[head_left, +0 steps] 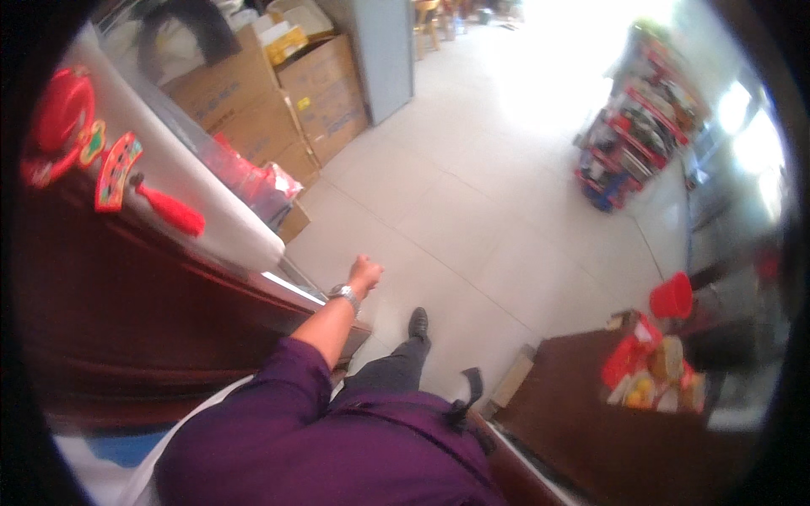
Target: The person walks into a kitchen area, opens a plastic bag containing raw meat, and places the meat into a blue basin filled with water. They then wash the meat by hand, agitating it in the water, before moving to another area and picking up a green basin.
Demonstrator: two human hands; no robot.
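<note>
My left hand (366, 276) swings out in front of my body, its fingers curled in and nothing visible in them. A metal wristwatch (345, 295) circles that wrist, below a rolled purple sleeve (294, 370). The hand is above the pale tiled floor (462, 234), close to the edge of a dark reddish-brown wooden door (158, 297). My right hand is out of view. One black shoe (418, 324) is stepping on the tiles ahead of me.
Cardboard boxes (326, 95) stand at upper left, near a grey-blue panel (383, 57). A red tasselled ornament (117, 171) hangs at left. A loaded rack (639, 126) stands at right. A brown surface (569, 392) holds packaged goods (658, 373) near a red bucket (671, 296).
</note>
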